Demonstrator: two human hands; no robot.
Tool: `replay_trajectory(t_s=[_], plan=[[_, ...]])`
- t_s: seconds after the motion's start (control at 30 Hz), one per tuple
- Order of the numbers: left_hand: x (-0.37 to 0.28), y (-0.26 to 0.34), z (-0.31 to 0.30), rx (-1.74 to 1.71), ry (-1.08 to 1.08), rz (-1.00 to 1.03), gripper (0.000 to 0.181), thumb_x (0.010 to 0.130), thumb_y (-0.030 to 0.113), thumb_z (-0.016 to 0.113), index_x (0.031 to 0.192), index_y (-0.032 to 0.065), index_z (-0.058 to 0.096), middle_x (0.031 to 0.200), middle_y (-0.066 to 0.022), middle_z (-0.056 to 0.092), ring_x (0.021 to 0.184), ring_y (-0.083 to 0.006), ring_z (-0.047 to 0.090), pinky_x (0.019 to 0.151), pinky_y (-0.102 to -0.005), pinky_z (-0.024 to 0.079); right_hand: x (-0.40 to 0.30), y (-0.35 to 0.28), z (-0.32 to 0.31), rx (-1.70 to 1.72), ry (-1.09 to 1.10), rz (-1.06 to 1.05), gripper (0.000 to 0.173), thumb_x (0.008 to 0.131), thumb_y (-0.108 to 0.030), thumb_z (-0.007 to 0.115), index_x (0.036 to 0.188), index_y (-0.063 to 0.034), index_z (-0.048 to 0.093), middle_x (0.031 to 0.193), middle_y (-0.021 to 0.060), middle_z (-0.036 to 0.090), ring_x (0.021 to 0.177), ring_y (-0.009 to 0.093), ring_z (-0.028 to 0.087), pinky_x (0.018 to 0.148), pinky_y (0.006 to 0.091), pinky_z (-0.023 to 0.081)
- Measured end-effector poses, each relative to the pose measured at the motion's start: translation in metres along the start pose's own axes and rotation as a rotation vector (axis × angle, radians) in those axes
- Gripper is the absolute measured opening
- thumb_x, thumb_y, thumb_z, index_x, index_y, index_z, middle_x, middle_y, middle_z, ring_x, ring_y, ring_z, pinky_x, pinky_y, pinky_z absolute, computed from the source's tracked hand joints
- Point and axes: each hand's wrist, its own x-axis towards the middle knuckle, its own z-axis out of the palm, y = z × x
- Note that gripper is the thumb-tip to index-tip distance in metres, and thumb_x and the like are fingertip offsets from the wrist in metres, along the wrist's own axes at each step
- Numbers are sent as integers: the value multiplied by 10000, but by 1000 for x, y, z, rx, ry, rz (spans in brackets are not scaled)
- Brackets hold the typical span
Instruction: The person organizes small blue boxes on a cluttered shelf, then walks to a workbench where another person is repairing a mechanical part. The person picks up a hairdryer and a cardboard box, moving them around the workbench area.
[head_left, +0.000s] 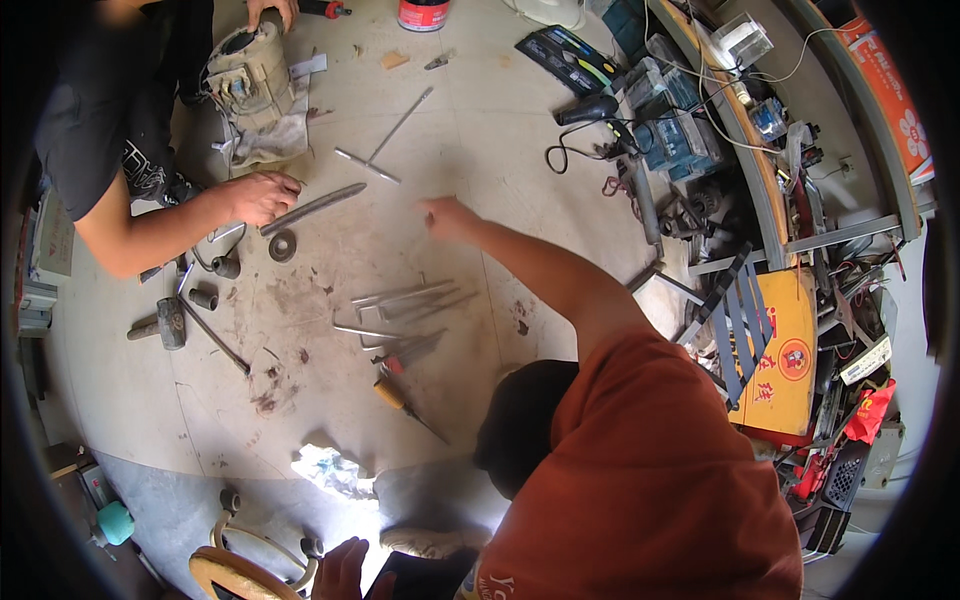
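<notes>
My right hand, blurred, is stretched over the floor with one finger pointing left; nothing shows in it. At the bottom edge my left hand is partly cut off, fingers apart, by my dark-clothed leg. Left of my right hand lie a T-handle wrench and a long dark metal bar. Below are several L-shaped metal wrenches and a yellow-handled screwdriver. A ring-shaped metal part, a socket and a hammer lie at the left.
A person in dark clothes reaches towards the bar with one hand; their other hand touches a motor housing on a rag. A stool stands bottom left. Right are a heat gun, teal tool cases and a yellow box.
</notes>
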Motion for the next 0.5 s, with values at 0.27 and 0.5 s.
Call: replay_trajectory(t_s=[0.27, 0.5], plan=[[0, -6, -2, 168, -38, 114, 363, 819, 59, 601, 1169, -7, 536, 1124, -156, 575, 1082, -290, 540, 969, -426, 406, 9, 71, 31, -12, 272, 115, 365, 785, -87, 503, 1133, -10, 585, 1019, 222, 629, 959, 359, 598, 857, 380, 477], [-1, 6, -11, 452, -32, 366, 369, 813, 80, 618, 1165, 1, 541, 1109, -163, 584, 1057, -312, 554, 965, -448, 402, 8, 57, 5, 34, 469, 415, 471, 758, -124, 545, 1174, 95, 514, 1061, 280, 603, 1021, 367, 582, 872, 377, 471]])
